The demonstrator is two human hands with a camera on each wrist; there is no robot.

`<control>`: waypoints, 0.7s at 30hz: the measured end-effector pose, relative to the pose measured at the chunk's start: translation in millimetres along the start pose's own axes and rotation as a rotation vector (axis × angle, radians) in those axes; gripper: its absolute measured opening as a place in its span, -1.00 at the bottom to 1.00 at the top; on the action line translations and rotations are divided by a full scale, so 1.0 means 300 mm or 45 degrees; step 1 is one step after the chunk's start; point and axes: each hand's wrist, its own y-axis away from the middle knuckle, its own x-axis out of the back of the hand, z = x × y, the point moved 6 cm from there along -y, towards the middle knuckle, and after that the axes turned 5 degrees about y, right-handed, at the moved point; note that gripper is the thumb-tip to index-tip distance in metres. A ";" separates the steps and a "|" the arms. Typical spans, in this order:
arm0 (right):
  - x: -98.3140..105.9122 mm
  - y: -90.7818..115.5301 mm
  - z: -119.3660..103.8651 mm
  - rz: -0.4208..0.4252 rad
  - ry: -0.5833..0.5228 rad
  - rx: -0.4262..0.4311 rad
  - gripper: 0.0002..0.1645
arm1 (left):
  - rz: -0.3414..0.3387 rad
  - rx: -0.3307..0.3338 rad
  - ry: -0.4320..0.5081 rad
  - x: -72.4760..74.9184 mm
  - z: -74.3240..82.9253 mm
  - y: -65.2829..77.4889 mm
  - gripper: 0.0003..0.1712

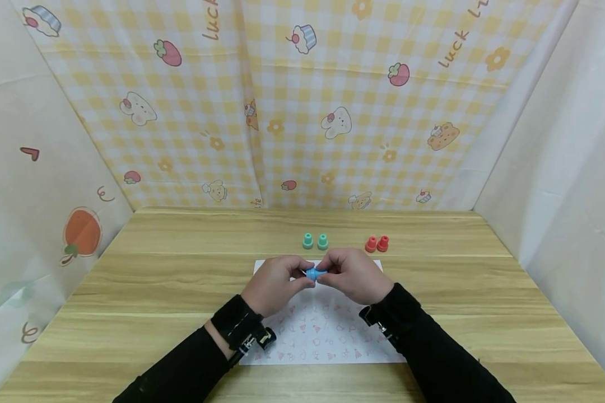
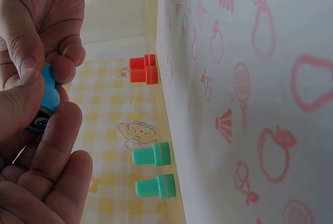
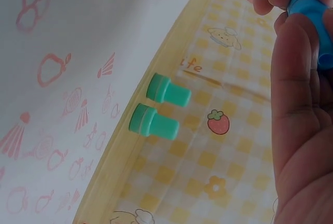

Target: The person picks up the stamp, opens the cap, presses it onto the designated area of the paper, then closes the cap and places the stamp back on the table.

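Note:
A small blue toy stamp [image 1: 313, 273] is held between both hands above a white sheet. My left hand [image 1: 274, 284] pinches its wide end with thumb and fingers, while my right hand [image 1: 355, 275] grips the narrow handle end. In the left wrist view the blue stamp [image 2: 50, 96] shows a dark round label on its wide end. Fingers cover part of the stamp in both wrist views. Beneath the hands lies the white paper [image 1: 322, 336], printed with many pink-red outlines of fruit, rackets and shuttlecocks.
Behind the paper, two green stamps [image 1: 322, 242] stand upright side by side on the wooden table [image 1: 181, 268]. Two red stamps [image 1: 382, 244] stand close together to their right. A yellow checked cloth [image 1: 292, 151] backs the table, and white cloth walls [image 1: 549, 168] flank it.

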 end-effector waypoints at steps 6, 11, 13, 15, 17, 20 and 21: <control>-0.002 0.001 0.000 0.004 -0.002 -0.003 -0.88 | -0.004 0.001 0.001 -0.003 -0.003 -0.002 -0.75; -0.007 -0.002 0.004 0.008 -0.026 -0.003 -0.90 | -0.043 0.029 0.021 -0.008 -0.007 -0.004 -0.78; -0.009 -0.003 0.006 0.007 -0.029 -0.005 -0.91 | -0.079 0.048 0.035 -0.009 -0.008 -0.003 -0.76; -0.007 -0.003 0.007 0.007 -0.024 -0.017 -0.92 | -0.122 0.056 0.050 -0.007 -0.008 -0.001 -0.66; 0.000 -0.003 0.010 0.005 -0.005 -0.041 -0.93 | -0.157 0.058 0.049 -0.001 -0.009 0.000 -0.53; 0.018 -0.008 0.020 0.016 0.016 -0.073 -0.94 | -0.186 0.060 0.010 0.012 -0.016 0.001 -0.37; 0.026 -0.010 0.025 0.024 0.027 -0.082 -0.94 | -0.186 0.064 -0.016 0.018 -0.019 0.002 -0.35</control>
